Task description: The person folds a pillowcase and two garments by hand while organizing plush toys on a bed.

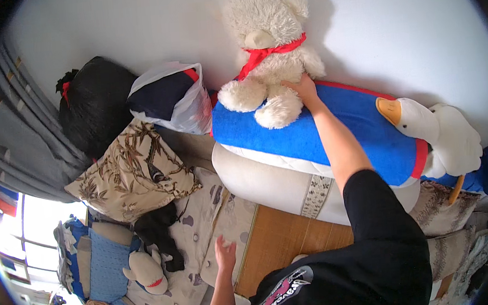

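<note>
A shaggy cream teddy bear (pixel 268 26) with a red neck ribbon (pixel 262 57) sits against the wall on a blue towel (pixel 354 131) with red edging. My right hand (pixel 302 88) is on the bear's lower side by its leg; its fingertips are partly lost in the fur, so the grip is unclear. The towel lies over a cream sofa back or padded headboard (pixel 272 178). To the right on the towel's end lies a white plush goose (pixel 422 121) with an orange beak. My left hand (pixel 225 253) hangs in the air, fingers apart and empty, above a patterned cover.
Left of the towel stand a plastic bag (pixel 189 107) with dark cloth, a dark furry bundle (pixel 98 99) and a bird-patterned cushion (pixel 129 174). A shark plush (pixel 148 272) and black clothing (pixel 162 236) lie on the patterned cover (pixel 191 242). Grey curtains (pixel 22 127) hang at far left.
</note>
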Tool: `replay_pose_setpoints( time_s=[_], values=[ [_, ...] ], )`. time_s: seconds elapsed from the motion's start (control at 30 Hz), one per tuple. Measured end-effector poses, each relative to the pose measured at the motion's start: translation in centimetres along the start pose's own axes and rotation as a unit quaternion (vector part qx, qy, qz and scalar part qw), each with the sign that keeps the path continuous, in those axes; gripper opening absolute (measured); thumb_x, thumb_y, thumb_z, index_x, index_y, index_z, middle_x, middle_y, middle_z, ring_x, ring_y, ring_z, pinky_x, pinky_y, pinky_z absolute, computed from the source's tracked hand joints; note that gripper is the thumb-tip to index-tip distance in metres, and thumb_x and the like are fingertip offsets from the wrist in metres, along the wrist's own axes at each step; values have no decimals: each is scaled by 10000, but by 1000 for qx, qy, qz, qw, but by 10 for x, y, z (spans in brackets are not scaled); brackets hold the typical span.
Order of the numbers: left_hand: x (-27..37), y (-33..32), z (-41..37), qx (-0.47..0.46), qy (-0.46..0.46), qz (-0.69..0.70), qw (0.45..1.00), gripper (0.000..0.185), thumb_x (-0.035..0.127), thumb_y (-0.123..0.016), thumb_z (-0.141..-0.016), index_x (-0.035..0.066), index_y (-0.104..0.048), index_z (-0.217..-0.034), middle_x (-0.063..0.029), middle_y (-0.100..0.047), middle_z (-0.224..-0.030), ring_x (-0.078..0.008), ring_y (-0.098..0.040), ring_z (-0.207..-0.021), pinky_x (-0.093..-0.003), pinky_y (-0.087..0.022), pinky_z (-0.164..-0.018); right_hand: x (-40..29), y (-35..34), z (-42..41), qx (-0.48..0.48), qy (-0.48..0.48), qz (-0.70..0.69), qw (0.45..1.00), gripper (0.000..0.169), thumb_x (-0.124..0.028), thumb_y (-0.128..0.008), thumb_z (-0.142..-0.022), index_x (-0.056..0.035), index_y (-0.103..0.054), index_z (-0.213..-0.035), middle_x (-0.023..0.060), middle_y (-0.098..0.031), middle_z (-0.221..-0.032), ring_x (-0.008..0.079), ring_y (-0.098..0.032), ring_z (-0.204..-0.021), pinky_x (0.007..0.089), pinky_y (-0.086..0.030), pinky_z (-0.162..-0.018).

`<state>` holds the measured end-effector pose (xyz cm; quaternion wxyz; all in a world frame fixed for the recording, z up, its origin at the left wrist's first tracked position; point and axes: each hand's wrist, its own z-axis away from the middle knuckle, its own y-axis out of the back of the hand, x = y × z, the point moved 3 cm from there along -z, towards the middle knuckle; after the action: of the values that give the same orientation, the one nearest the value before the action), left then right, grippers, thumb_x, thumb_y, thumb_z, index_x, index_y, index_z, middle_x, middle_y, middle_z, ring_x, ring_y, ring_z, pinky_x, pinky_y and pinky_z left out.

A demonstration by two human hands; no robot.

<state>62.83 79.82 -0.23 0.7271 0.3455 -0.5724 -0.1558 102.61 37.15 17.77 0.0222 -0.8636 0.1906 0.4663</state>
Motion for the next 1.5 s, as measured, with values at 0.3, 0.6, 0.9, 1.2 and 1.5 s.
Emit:
replay_pose_setpoints(
  time_s=[0.3, 0.6, 0.9, 1.2, 1.5],
  values=[
    [370, -66, -151, 175, -388, -87, 901, 740, 311, -734, -660, 227, -400, -1316, -186, -157, -1426, -444, -145, -1285, -504, -167, -1044, 47, 5, 0, 29, -43, 65, 997, 569, -317, -722, -685, -24, -506, -1122, 175, -606, -1031, 330, -571, -970, 379, -436, -845],
    [395, -98, -130, 125, -471, -179, 855, 451, 249, -726, -581, 232, -610, -1017, -106, -390, -1313, -505, -105, -1277, -590, -143, -987, 20, 18, 7, 78, -75, -101, 989, 461, -223, -705, -719, 30, -531, -1062, 186, -617, -986, 308, -591, -928, 361, -447, -828],
    [330, -99, -137, -9, -354, -123, 927, 796, 342, -684, -731, 169, -245, -1373, -231, -247, -1387, -395, -177, -1315, -525, -160, -1019, 15, 17, 11, 116, -118, 37, 986, 542, -392, -684, -734, 13, -540, -1064, 200, -609, -1008, 310, -583, -957, 361, -433, -835],
    [194, -94, -65, -112, -253, -25, 961, 801, 284, -662, -765, 59, -194, -1374, -219, -269, -1364, -377, -290, -1253, -445, -271, -1019, -26, 43, 81, 137, -123, -103, 977, 424, -203, -650, -813, -12, -477, -1149, 110, -567, -1060, 174, -545, -948, 299, -442, -848],
    [-183, 8, 90, -252, 39, -158, 954, 828, 218, -700, -679, -72, -242, -1305, -239, -353, -1318, -360, -344, -1228, -397, -292, -1022, -133, 203, 185, 111, 109, 482, 862, 476, -130, -670, -718, -93, -495, -1160, 80, -574, -1102, 290, -511, -1001, 423, -347, -890]
  ],
)
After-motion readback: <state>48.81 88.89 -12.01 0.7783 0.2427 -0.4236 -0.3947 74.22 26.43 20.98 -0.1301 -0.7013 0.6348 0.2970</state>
